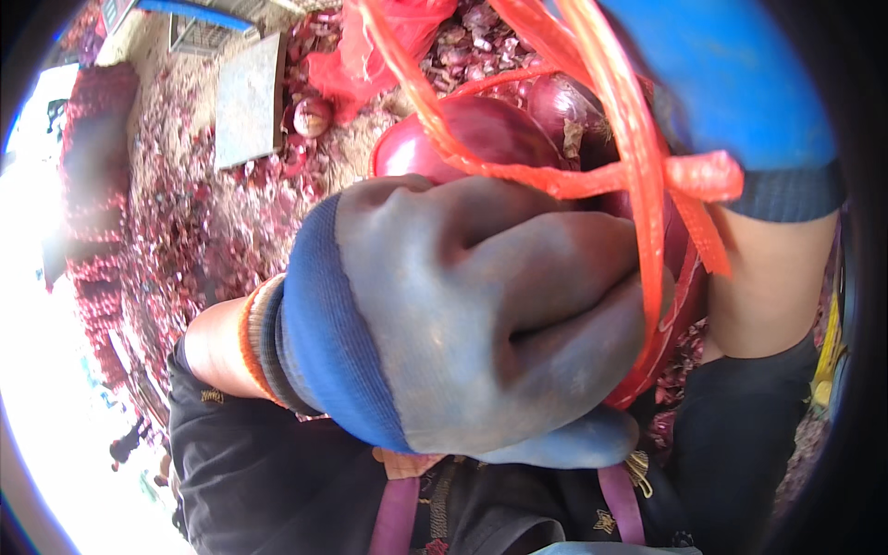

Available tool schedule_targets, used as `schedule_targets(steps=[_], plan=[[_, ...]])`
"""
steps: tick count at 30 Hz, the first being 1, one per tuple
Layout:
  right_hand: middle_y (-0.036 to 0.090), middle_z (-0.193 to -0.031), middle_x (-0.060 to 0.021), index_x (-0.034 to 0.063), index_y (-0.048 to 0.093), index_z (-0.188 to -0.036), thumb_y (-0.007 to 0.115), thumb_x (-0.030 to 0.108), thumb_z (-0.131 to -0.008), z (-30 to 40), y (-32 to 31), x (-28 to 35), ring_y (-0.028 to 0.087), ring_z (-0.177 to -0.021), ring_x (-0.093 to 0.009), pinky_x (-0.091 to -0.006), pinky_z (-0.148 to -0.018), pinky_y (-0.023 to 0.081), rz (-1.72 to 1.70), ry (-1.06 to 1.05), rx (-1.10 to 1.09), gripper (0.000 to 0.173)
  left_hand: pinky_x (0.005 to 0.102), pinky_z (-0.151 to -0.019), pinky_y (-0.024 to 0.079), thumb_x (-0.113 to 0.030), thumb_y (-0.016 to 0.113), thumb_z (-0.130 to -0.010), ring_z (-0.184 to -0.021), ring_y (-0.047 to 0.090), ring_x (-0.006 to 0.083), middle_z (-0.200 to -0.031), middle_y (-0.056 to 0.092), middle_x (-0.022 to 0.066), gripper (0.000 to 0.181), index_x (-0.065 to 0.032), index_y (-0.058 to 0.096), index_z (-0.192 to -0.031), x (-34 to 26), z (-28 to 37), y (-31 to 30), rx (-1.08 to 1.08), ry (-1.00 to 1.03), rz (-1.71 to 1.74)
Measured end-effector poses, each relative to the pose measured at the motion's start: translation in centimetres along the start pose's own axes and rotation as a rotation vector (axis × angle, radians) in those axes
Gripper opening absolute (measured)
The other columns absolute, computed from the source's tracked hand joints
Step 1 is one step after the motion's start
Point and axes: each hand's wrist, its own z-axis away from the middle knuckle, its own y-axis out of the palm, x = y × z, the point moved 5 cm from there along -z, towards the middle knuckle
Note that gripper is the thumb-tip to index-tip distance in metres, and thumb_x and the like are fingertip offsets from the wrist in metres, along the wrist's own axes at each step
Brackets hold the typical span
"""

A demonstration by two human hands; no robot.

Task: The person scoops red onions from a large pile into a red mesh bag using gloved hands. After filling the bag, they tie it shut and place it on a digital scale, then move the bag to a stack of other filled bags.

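My left hand (485,312), in a grey-coated work glove with a blue knit cuff, lies curled over a red sack (642,381) of red onions. Its fingertips reach the sack's right side, partly behind an orange-red plastic cord (642,166); whether they grip anything is hidden. One large red onion (485,132) shows just beyond the knuckles, with another onion (562,104) behind it. The cord loops over the onions and crosses itself on the right. At the upper right, my right hand (735,83) wears a blue glove beside the cord; its fingers cannot be made out.
Loose onion skins (187,229) litter the ground. A flat grey board (248,104) lies at the upper left, near a single onion (312,116) and a red mesh bag (368,62). Crates (208,28) stand farther back. Stacked red sacks (100,173) line the far left.
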Motion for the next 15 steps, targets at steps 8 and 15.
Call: schedule_targets(steps=[8,15], plan=[[0.040,-0.053,0.0063,0.0016,0.049,-0.130,0.034,0.026,-0.107,0.1,5.9,0.9,0.034,-0.047,-0.009,-0.0369,-0.077,0.046,-0.088,-0.007,-0.086,0.036,0.0350,-0.061,0.059,-0.054,0.057,-0.088,-0.076,0.072,0.0215,-0.107,0.070,0.0040,0.047,-0.0208,0.068,-0.120,-2.0,0.4,-0.6,0.291,-0.232,-0.030],[0.036,-0.050,0.0054,0.0002,0.059,-0.108,0.040,0.031,-0.108,16.1,24.5,3.8,0.034,-0.040,-0.006,-0.0326,-0.059,0.051,0.458,0.243,-0.893,0.036,0.0449,-0.077,0.058,-0.057,0.061,-0.085,-0.112,0.062,0.0304,-0.132,0.057,0.0120,0.069,-0.0119,0.054,-0.137,-8.3,3.2,2.7,0.388,-0.233,0.050]])
